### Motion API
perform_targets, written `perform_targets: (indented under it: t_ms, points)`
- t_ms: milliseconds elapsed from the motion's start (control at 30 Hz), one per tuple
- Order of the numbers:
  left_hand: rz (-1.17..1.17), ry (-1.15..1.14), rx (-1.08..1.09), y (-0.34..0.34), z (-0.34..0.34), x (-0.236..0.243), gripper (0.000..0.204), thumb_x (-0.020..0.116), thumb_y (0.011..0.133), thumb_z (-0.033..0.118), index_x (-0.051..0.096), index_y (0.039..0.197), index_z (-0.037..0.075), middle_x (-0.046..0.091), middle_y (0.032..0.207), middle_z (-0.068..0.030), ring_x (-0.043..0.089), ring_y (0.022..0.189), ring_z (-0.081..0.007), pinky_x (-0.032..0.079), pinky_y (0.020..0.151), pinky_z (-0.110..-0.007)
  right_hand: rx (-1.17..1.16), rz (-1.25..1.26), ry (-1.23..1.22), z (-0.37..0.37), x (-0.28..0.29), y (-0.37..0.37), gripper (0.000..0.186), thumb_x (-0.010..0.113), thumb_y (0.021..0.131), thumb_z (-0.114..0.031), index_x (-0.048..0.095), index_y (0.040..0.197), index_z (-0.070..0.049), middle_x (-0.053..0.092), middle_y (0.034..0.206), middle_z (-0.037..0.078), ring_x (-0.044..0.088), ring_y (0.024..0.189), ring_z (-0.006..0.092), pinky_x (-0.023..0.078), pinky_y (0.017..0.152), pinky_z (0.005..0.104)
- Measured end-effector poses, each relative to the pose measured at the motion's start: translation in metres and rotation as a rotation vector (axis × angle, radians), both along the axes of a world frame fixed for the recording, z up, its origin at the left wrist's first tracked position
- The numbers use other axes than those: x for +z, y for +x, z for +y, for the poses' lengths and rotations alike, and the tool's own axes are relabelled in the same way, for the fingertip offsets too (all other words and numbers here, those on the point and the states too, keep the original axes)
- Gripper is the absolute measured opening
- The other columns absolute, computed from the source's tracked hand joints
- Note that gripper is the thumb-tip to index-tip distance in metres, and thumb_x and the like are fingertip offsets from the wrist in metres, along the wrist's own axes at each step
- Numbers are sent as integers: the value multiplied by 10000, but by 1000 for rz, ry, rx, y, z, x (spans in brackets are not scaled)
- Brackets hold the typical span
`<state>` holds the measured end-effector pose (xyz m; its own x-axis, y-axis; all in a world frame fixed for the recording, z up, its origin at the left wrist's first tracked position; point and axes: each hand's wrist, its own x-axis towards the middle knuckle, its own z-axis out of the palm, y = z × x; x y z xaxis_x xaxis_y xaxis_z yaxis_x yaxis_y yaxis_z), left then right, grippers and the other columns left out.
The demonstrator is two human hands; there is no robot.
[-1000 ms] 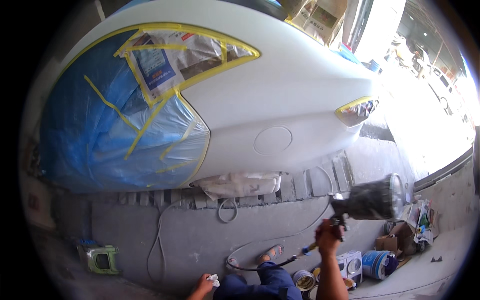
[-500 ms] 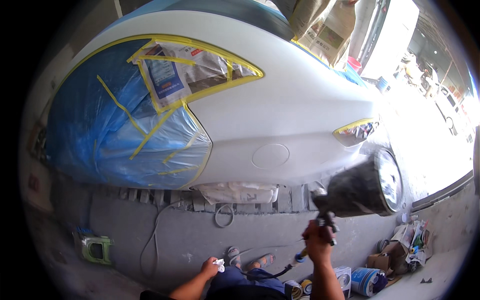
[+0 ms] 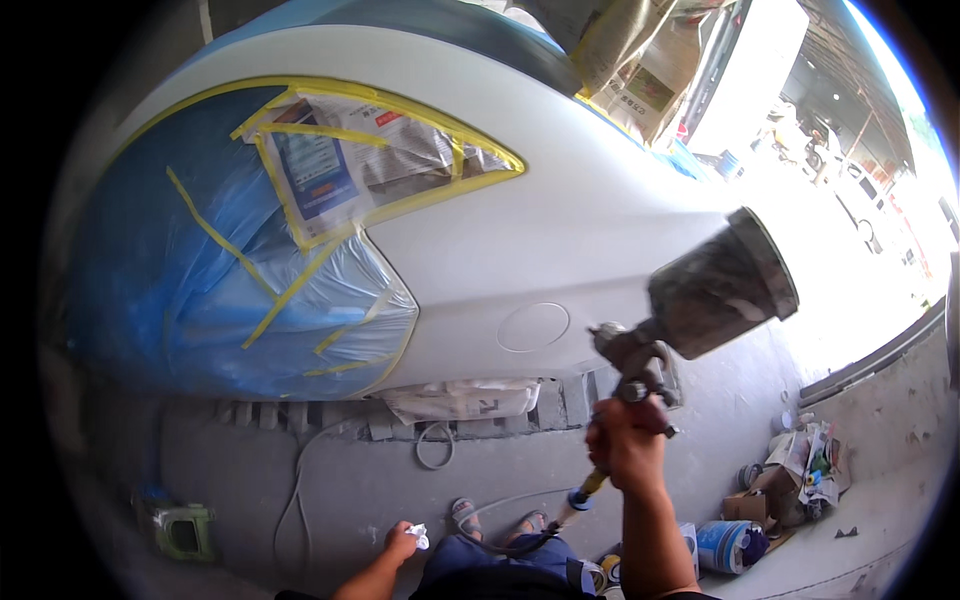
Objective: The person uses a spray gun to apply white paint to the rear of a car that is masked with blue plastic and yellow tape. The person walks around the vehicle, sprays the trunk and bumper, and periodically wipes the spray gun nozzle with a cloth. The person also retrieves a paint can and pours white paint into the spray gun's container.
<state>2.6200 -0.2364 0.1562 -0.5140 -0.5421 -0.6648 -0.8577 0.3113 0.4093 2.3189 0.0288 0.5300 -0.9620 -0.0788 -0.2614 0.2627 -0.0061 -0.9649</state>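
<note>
On your left, blue masking film [image 3: 200, 270] covers part of the white car [image 3: 480, 245]. Your left hand [image 3: 400, 543] is curled around a crumpled white wad [image 3: 419, 537]. Your right hand [image 3: 630, 440] is wrapped around a spray gun [image 3: 690, 320], held before the car's right part, its dark cup [image 3: 720, 285] tilted up and rightward. A blue can [image 3: 720, 546] sits lower right.

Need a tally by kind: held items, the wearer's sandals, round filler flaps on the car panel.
Spray gun, in the right-hand grip: 1
Crumpled white wad, in the left-hand grip: 1
Sandals: 2
Round filler flap: 1
Total: 5
</note>
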Motion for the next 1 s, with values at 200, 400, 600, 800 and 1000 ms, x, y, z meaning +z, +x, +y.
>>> perform_targets:
  t_ms: [200,400,600,800,1000]
  points:
    - [-29,16,42,-19,12,3,247,642,784,126,632,1026,75,662,1001,-125,630,935,-257,490,799,-356,-319,-14,6,109,-18,-23,312,579,904,-398,568,915,-86,567,603,37,516,434,118,411,369,246]
    - [7,18,42,-41,64,4,258,626,785,132,631,1036,72,662,1014,-133,630,952,-267,488,819,-354,-551,2,31,222,-30,-55,313,621,877,-416,574,894,-107,546,593,12,508,450,108,385,367,238]
    - [24,126,97,-91,156,41,282,640,788,89,615,1067,55,655,1028,-119,623,958,-234,489,819,-340,-547,-1,164,254,-19,-86,250,613,895,-361,568,887,-114,541,588,1,496,449,87,370,364,213]
    - [203,83,68,-108,186,22,251,610,792,122,618,1035,62,663,998,-137,632,933,-262,487,816,-353,-122,22,79,180,19,-79,176,613,887,-266,533,882,-110,561,600,13,492,444,82,375,381,215]
    - [357,202,34,-142,201,13,312,586,771,42,586,1082,27,643,1013,-119,616,930,-225,485,822,-327,265,23,-61,123,66,-83,217,583,903,-258,558,898,-42,578,622,48,528,471,109,413,415,241]
